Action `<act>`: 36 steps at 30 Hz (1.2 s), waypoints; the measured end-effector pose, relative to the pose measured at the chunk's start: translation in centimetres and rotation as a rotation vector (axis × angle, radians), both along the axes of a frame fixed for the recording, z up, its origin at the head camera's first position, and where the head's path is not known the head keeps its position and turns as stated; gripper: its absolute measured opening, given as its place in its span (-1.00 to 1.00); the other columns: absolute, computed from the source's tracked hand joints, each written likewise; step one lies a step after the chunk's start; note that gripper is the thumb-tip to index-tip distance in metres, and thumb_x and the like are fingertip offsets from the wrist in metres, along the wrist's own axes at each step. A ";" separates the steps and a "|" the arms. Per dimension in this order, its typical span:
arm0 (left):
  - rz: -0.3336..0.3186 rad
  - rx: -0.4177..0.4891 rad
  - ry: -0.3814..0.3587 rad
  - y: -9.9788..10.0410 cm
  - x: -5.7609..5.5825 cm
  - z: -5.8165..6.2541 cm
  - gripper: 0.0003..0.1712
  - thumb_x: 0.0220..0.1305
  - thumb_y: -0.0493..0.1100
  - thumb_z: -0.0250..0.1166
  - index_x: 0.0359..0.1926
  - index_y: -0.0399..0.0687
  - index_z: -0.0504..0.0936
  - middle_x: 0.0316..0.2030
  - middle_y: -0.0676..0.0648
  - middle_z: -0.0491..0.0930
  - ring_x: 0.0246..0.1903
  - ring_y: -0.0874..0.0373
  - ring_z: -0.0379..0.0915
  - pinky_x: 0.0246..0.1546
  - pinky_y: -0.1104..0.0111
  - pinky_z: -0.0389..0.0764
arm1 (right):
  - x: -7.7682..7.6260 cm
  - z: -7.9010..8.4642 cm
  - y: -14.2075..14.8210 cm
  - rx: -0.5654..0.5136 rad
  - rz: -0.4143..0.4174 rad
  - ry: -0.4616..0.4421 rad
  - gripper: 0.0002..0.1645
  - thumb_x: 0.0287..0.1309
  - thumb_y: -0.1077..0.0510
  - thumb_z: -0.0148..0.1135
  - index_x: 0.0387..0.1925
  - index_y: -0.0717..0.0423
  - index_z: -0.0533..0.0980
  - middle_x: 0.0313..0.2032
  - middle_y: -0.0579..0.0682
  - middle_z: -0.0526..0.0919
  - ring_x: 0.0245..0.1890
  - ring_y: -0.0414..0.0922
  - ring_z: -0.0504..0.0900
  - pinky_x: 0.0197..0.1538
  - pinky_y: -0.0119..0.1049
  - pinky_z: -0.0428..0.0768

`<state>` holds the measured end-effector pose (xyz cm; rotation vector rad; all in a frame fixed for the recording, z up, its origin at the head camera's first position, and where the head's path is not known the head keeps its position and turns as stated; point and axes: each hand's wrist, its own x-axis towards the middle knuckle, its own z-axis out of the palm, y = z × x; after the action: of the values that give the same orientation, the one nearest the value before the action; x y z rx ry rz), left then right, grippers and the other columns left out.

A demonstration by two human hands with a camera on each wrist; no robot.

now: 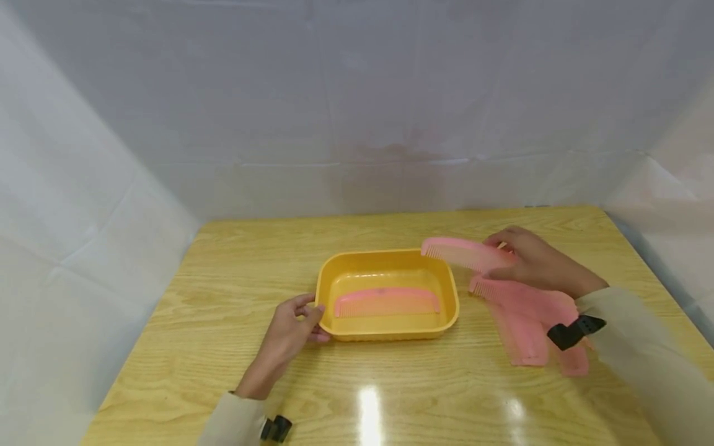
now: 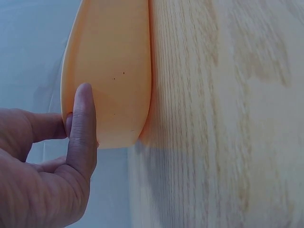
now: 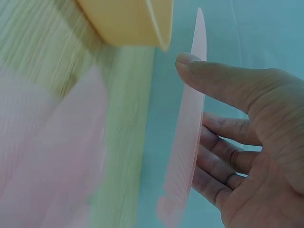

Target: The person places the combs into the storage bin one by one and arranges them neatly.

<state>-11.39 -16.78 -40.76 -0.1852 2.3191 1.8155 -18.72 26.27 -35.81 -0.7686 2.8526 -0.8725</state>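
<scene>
A yellow plastic basin (image 1: 385, 336) stands mid-table with one pink comb (image 1: 385, 301) lying inside it. My left hand (image 1: 291, 325) grips the basin's left rim; in the left wrist view a finger (image 2: 83, 128) lies along the outer wall of the basin (image 2: 116, 95). On the right, my right hand (image 1: 530, 260) pinches a second pink comb (image 1: 463, 253) between thumb and fingers, its far end overlapping the basin's right rim. In the right wrist view that comb (image 3: 192, 114) stands edge-on, thumb on one side, fingers on the other.
Several pink combs (image 1: 524, 328) lie in a loose, overlapping pile right of the basin, partly under my right forearm. The wooden table (image 1: 234, 272) ends at a pale sheet (image 1: 357, 124) hung behind it and along both sides. Black wrist straps show on both sleeves.
</scene>
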 end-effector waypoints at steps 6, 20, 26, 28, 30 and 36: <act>0.004 0.009 -0.003 0.1 -0.1 -0.1 -0.48 0.51 -0.31 0.15 0.39 -0.39 0.34 -0.18 -0.33 0.49 -0.44 0.03 0.67 -0.34 0.26 0.82 | -0.4 0.7 -2.0 -0.007 0.041 -0.012 -0.38 0.15 0.04 0.52 0.13 0.29 0.53 0.06 0.18 0.56 0.06 0.12 0.51 0.09 0.15 0.64; -0.003 0.003 0.005 -0.1 -0.1 0.0 -0.48 0.51 -0.29 0.16 0.39 -0.39 0.35 -0.20 -0.32 0.49 -0.44 0.01 0.68 -0.34 0.24 0.82 | -1.3 1.0 -5.6 -0.002 0.114 0.002 -0.30 0.14 -0.03 0.52 0.17 0.30 0.52 0.09 0.18 0.55 0.08 0.12 0.51 0.13 0.12 0.62; -0.006 0.006 0.008 -0.1 -0.2 -0.1 -0.48 0.51 -0.29 0.16 0.39 -0.39 0.35 -0.19 -0.33 0.49 -0.45 0.01 0.68 -0.34 0.24 0.82 | -1.7 0.8 -7.3 0.002 0.128 -0.018 -0.29 0.12 0.02 0.54 0.19 0.31 0.51 0.12 0.21 0.53 0.09 0.12 0.51 0.14 0.11 0.61; -0.005 0.003 0.006 -0.1 -0.2 -0.1 -0.48 0.51 -0.29 0.16 0.39 -0.39 0.35 -0.19 -0.32 0.49 -0.45 0.01 0.68 -0.34 0.24 0.82 | -1.7 0.7 -7.8 0.004 0.143 -0.006 -0.30 0.12 0.02 0.54 0.19 0.32 0.52 0.11 0.22 0.54 0.08 0.13 0.52 0.14 0.11 0.61; -0.004 0.001 0.006 -0.1 -0.2 -0.1 -0.48 0.51 -0.30 0.16 0.39 -0.40 0.35 -0.19 -0.32 0.48 -0.45 0.01 0.68 -0.34 0.24 0.82 | -1.8 0.7 -8.4 0.008 0.159 0.011 -0.31 0.11 0.03 0.54 0.17 0.33 0.53 0.09 0.21 0.55 0.07 0.13 0.52 0.13 0.10 0.61; -0.003 -0.006 0.007 -0.2 -0.2 0.0 -0.48 0.51 -0.29 0.16 0.39 -0.39 0.35 -0.20 -0.31 0.49 -0.46 0.01 0.68 -0.35 0.25 0.82 | -1.8 0.6 -10.2 0.029 0.205 0.044 -0.33 0.08 0.05 0.56 0.13 0.34 0.55 0.03 0.20 0.58 0.04 0.12 0.52 0.12 0.07 0.61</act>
<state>-11.58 -16.97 -40.81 -0.1770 2.3283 1.8107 -20.54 16.08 -35.19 -1.0664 2.7524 -0.7945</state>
